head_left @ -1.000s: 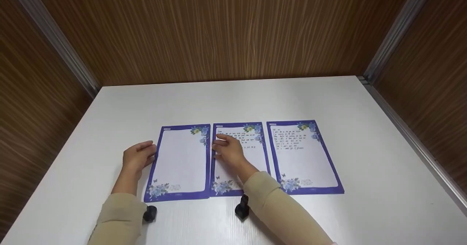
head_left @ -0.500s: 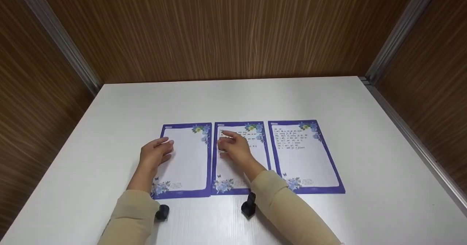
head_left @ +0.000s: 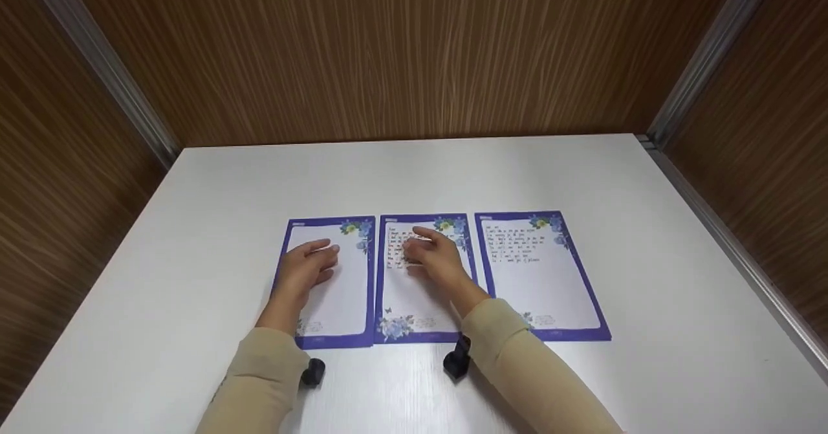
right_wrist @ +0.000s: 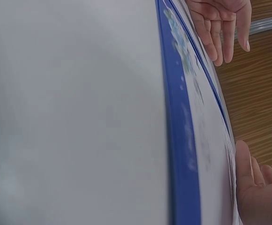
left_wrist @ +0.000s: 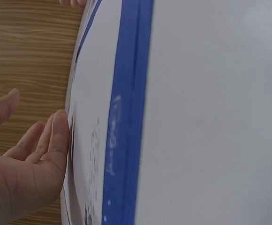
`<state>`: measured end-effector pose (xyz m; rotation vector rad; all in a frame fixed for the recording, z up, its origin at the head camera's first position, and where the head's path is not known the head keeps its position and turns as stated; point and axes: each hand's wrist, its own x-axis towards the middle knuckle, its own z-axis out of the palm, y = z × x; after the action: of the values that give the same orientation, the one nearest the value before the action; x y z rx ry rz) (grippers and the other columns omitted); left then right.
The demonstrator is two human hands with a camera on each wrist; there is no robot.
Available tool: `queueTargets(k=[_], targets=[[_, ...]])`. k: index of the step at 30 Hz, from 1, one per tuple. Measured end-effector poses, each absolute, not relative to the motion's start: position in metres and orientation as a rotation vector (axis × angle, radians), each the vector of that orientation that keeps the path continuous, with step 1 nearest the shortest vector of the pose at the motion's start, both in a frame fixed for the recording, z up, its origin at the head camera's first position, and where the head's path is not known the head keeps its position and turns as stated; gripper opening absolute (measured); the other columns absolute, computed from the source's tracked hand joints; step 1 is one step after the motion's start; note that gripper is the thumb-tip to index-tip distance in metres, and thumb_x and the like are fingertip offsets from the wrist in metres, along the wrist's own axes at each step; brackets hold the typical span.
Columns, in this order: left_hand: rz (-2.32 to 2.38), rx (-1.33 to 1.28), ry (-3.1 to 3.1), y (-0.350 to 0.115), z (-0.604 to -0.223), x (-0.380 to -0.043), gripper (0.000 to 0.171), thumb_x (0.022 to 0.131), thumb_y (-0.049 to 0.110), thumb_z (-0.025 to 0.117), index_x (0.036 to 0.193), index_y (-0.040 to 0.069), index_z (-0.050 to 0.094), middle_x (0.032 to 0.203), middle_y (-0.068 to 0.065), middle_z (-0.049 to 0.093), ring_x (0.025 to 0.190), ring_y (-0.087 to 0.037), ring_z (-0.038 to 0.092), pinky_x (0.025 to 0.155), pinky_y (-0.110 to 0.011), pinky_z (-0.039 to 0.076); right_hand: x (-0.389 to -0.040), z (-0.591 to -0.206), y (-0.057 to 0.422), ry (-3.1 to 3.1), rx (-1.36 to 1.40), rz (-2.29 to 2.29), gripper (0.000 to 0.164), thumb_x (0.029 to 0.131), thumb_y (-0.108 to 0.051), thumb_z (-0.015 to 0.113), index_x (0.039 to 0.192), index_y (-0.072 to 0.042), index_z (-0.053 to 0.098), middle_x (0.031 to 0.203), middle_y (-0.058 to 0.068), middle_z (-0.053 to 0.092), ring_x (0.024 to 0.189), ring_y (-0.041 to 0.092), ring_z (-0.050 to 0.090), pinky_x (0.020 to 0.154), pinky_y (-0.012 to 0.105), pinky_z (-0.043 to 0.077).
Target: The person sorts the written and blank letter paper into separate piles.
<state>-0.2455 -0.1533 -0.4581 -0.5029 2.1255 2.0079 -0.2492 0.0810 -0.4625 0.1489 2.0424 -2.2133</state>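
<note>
Three sheets of stationery with purple-blue borders and printed flowers lie in a row. The left sheet (head_left: 343, 298) has no writing that shows, while handwritten lines cover the upper part of the middle sheet (head_left: 420, 301) and the right sheet (head_left: 540, 292). My left hand (head_left: 304, 272) is over the left sheet, hiding part of its left side, its fingers relaxed and gripping nothing. Over the middle sheet my right hand (head_left: 446, 262) hides some of the writing, fingers loosely bent and holding nothing. In the left wrist view, the left hand (left_wrist: 33, 173) has its fingertips close to the paper surface.
The sheets lie on a white table (head_left: 414, 175). Wood-grain panels (head_left: 414, 52) rise at the back and both sides, joined by metal corner strips. Dark wrist cameras (head_left: 457, 363) hang below both sleeves near the sheets' lower edges.
My left hand has moved right from the left sheet's outer edge to over it. My right hand has shifted slightly right across the middle sheet, uncovering its left-hand writing.
</note>
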Motion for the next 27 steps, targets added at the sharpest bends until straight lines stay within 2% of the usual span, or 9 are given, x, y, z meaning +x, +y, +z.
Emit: queueTargets(k=[11,27], targets=[[1.999,-0.463,2.122,-0.125,-0.457,-0.251,0.047,0.089,0.017,0.067,0.132,0.003,0.054,0.124,-0.017,0.059,0.109,-0.024,0.060,0.085,-0.029,0.053,-0.251,-0.462,0.106,2.053,0.180,-2.235,0.050,0.090,0.002,0.060,0.137,0.006,0.044,0.118,0.024,0.060,0.101,0.036,0.063,0.072,0.037,0.057],[1.965,-0.388,2.139,-0.100,-0.454,-0.249,0.045,0.089,0.016,0.067,0.131,0.003,0.056,0.122,-0.017,0.060,0.109,-0.025,0.060,0.085,-0.031,0.053,-0.250,-0.459,0.141,2.070,0.284,-2.237,0.050,0.091,-0.005,0.063,0.139,-0.002,0.046,0.121,0.022,0.059,0.103,0.035,0.062,0.077,0.037,0.056]])
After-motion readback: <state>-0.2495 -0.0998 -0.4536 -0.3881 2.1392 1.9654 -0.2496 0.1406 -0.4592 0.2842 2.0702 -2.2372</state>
